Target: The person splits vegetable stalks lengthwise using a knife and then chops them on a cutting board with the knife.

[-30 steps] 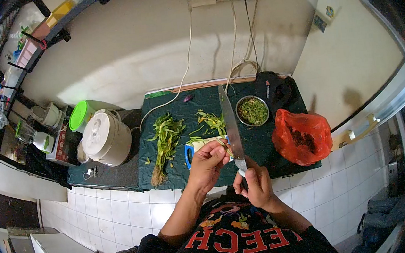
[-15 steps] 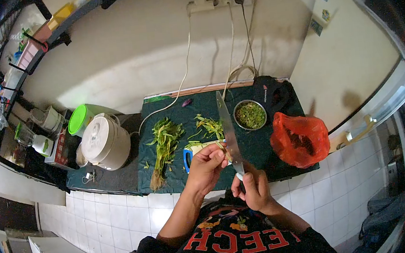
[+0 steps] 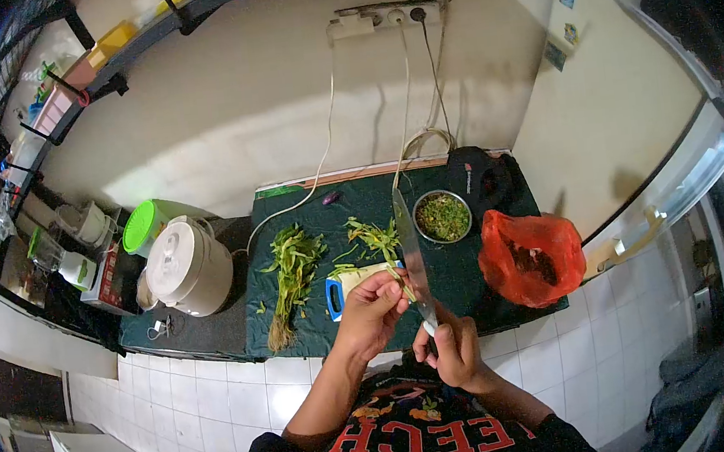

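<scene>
My left hand (image 3: 375, 307) pinches a short green vegetable stem (image 3: 400, 281) between thumb and fingers. In my right hand (image 3: 452, 350) is a knife (image 3: 414, 260), gripped by its pale handle, its long blade pointing up and away, close beside the stem. Partly behind my left hand lies a cutting board (image 3: 335, 296) with a blue edge. Beyond it is a small heap of cut leaves (image 3: 373, 235). To the left rests a bunch of leafy greens (image 3: 294, 267) with roots on. A metal bowl (image 3: 442, 216) of chopped greens stands beyond the knife.
An orange-red plastic bag (image 3: 530, 255) sits on the counter's right, near a black bag (image 3: 481, 175). A white rice cooker (image 3: 189, 264) and a green-lidded container (image 3: 143, 228) stand left. A purple shallot or similar (image 3: 331, 198) lies near the wall, beside a white cable (image 3: 287, 213).
The view has tilted slightly, so the counter sits lower in the picture. Both hands keep their grips, and the stem and knife have shifted only a little.
</scene>
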Tool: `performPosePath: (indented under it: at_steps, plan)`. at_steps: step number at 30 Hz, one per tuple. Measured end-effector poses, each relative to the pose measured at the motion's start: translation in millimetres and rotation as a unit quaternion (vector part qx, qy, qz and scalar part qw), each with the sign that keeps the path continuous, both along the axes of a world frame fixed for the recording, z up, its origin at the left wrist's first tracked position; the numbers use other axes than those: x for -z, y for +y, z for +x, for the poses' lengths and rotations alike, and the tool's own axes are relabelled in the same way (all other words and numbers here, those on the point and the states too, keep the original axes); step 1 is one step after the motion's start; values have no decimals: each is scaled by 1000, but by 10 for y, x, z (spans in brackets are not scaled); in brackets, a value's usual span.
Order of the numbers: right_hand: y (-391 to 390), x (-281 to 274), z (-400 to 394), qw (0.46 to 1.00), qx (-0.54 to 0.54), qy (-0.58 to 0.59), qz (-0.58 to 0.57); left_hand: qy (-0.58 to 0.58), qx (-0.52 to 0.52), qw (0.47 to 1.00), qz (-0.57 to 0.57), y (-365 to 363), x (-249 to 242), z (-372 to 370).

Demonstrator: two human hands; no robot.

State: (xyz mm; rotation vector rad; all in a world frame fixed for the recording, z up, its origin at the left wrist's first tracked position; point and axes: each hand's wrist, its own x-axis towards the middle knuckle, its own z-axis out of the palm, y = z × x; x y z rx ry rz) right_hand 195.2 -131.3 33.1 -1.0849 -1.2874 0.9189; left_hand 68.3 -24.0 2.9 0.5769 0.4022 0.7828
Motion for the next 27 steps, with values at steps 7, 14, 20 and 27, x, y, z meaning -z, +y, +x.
performPosePath:
  at_steps: [7,14,20,27]
  plan:
    - [-101,42,67,1000,8,27,-14,10,-14,1000,-1,-59,42,83]
    - [-116,73,138,999,-2,29,-34,12,-17,1000,5,-90,78,163]
    - [-117,78,158,999,-1,24,-30,13,-21,1000,9,-111,61,173]
    - [-117,142,157,999,1,20,-26,12,-12,1000,2,-110,63,168]
